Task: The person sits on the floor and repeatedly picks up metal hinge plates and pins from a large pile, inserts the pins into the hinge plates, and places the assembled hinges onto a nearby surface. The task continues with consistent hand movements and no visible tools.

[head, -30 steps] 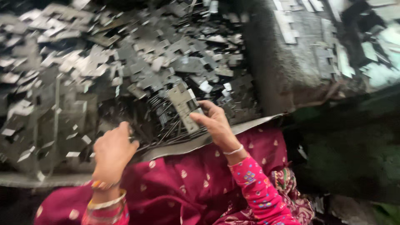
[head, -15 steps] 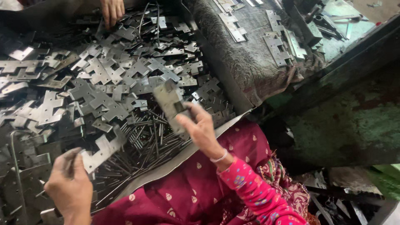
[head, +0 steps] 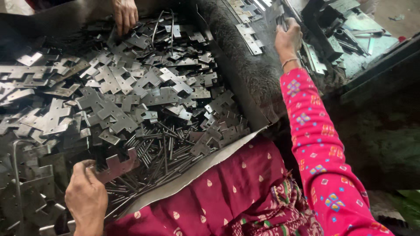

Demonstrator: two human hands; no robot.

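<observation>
Head view shows our widest thing first: a heap of flat notched metal plates [head: 131, 96] filling a dark tray, spreading away from our left hand toward the far side. Just beyond the left grip, toward the lap, lies a bundle of thin metal rods [head: 168, 159], loose and crossing one another. A pale sheet edge [head: 205, 168] runs under the rods, over our red patterned cloth [head: 236, 192].

To the far side of the right grip a dark, rough block [head: 249, 70] separates the tray from a second pile of scrap metal parts [head: 345, 39]. A few finished hinges [head: 249, 38] lie on that block, just left of our right hand.

Our right arm in its pink patterned sleeve [head: 319, 144] stretches out long; our right hand [head: 288, 38] is clenched on a grey metal piece [head: 275, 13] held up above the block, though we cannot tell its exact shape.

Our left hand [head: 86, 196] grasps one notched plate [head: 117, 166] by its near end, fingers pinching it; the plate juts away from the grip and rests over the rods.

Another person's hand [head: 125, 15] reaches into the plates at the far edge, well apart from both our grips.
</observation>
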